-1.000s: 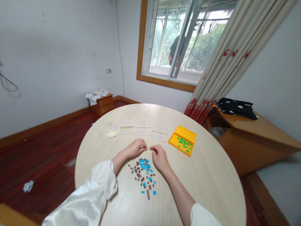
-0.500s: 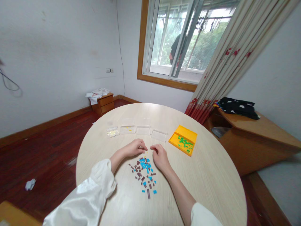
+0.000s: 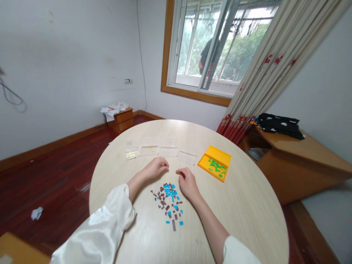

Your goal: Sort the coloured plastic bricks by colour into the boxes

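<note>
A heap of small blue and brown pieces lies on the round pale wooden table in front of me. My left hand is lifted a little beyond the heap, fingers curled together in a pinch; what it holds is too small to see. My right hand rests on the table at the heap's right edge, fingers curled with the fingertips pinched. Behind the hands stands a row of clear shallow trays; one tray holds a few yellow pieces. An orange tray with green pieces sits to the right.
A wooden desk with black cloth stands at the right beside a curtain. A small wooden cabinet with papers sits by the far wall. A person stands outside the window. Crumpled paper lies on the red floor.
My left hand has drawn away from the right hand and moved up towards the clear trays. The right hand has stayed almost still by the heap.
</note>
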Available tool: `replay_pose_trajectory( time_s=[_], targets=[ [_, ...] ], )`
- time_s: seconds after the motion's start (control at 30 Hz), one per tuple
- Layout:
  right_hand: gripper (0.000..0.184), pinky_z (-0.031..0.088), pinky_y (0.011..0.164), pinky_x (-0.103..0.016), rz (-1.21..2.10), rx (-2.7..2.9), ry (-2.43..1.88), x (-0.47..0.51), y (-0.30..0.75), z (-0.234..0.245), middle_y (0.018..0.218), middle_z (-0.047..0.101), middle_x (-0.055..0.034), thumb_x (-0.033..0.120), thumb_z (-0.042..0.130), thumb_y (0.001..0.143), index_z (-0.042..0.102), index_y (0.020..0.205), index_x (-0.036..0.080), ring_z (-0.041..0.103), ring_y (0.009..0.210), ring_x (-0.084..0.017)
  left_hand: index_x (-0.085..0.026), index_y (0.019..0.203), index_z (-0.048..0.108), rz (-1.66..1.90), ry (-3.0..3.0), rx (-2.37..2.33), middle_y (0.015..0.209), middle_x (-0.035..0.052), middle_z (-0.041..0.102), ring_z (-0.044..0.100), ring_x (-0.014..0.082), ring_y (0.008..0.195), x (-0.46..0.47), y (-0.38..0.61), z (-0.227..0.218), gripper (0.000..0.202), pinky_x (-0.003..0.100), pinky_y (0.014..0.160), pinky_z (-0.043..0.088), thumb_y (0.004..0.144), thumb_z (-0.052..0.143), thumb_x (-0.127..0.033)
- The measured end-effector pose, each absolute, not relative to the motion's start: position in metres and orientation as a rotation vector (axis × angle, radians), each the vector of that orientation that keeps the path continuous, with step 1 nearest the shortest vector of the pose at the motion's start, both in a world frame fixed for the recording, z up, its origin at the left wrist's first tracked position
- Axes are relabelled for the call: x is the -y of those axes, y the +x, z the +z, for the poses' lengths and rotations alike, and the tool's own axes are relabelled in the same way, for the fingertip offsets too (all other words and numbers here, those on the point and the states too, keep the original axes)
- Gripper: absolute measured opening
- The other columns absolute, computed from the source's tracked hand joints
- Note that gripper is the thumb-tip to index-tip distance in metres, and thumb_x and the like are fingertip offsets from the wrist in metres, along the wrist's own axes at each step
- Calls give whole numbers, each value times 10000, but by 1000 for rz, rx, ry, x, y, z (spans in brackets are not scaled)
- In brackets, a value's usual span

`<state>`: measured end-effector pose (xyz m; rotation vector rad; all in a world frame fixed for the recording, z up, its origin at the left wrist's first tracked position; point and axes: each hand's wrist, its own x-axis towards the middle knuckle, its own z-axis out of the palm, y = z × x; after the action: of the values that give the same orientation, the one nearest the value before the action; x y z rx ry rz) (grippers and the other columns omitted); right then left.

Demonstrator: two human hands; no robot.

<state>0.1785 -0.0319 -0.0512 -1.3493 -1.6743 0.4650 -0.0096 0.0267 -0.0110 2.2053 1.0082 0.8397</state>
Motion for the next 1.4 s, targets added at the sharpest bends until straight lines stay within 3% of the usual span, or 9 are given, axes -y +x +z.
replay_pose_trajectory(
  time_s=[0.2, 0.4, 0.5, 0.63, 0.7, 0.77, 0.87, 1.03, 1.4],
  targets=[
    [288, 475, 755, -329, 468, 1688, -1346, 33, 179, -49, 810, 614, -47, 46, 399, 673, 627, 791, 177, 576, 783, -172, -128, 685, 670, 1580, 1362, -1477, 680, 20, 650, 503, 114, 592, -59, -58, -4, 74, 230, 591, 376, 673, 635, -192],
    [286, 475, 754, -328, 472, 1696, -1341, 34, 179, -48, 804, 612, -45, 47, 399, 675, 624, 794, 179, 578, 786, -173, -83, 731, 660, 1554, 936, -1343, 620, 21, 630, 401, 54, 444, -61, -61, -12, 195, 198, 454, 330, 612, 715, -228],
    [286, 475, 761, -332, 473, 1699, -1344, 34, 179, -47, 810, 613, -45, 47, 402, 671, 624, 794, 181, 578, 792, -174, -59, 962, 646, 1503, 877, -1260, 688, 53, 663, 400, 41, 423, -57, -58, -8, 329, 188, 434, 352, 669, 688, -203],
    [284, 475, 763, -333, 477, 1712, -1361, 35, 179, -46, 815, 613, -53, 49, 397, 674, 622, 793, 175, 577, 802, -179, -69, 1308, 420, 1447, 834, -1145, 693, 49, 669, 419, 45, 412, -52, -58, 0, 584, 168, 409, 333, 776, 612, -216],
    [288, 475, 762, -332, 477, 1711, -1367, 34, 179, -46, 815, 614, -55, 46, 394, 672, 622, 794, 173, 578, 801, -179, -57, 1227, 502, 1388, 956, -1191, 549, -9, 599, 360, 42, 373, -50, -58, 2, 486, 163, 382, 261, 789, 596, -246],
    [294, 474, 765, -332, 476, 1711, -1369, 34, 179, -47, 819, 615, -56, 42, 390, 671, 622, 798, 171, 578, 802, -178, -61, 928, 650, 1295, 1193, -1252, 432, -58, 479, 320, 38, 365, -47, -55, 3, 264, 169, 388, 222, 756, 623, -259],
    [297, 473, 768, -332, 477, 1711, -1371, 34, 178, -47, 816, 616, -55, 40, 388, 669, 622, 801, 168, 579, 799, -176, -99, 574, 619, 1020, 1620, -1173, 436, -51, 455, 375, 47, 416, -38, -46, 1, 193, 180, 435, 269, 681, 674, -250],
    [291, 473, 761, -328, 475, 1711, -1357, 34, 179, -47, 802, 616, -44, 42, 399, 664, 623, 792, 176, 575, 787, -172, -130, 787, 720, 525, 2016, -798, 679, 31, 637, 527, 100, 583, -22, -25, -6, 143, 211, 559, 393, 708, 639, -217],
    [290, 473, 752, -320, 480, 1682, -1346, 34, 177, -47, 788, 614, -37, 29, 404, 655, 624, 764, 182, 571, 773, -165, -204, 849, 749, 399, 2302, -678, 809, 27, 626, 562, 102, 716, -15, -17, -8, 409, 213, 728, 440, 692, 446, 22]
  ],
)
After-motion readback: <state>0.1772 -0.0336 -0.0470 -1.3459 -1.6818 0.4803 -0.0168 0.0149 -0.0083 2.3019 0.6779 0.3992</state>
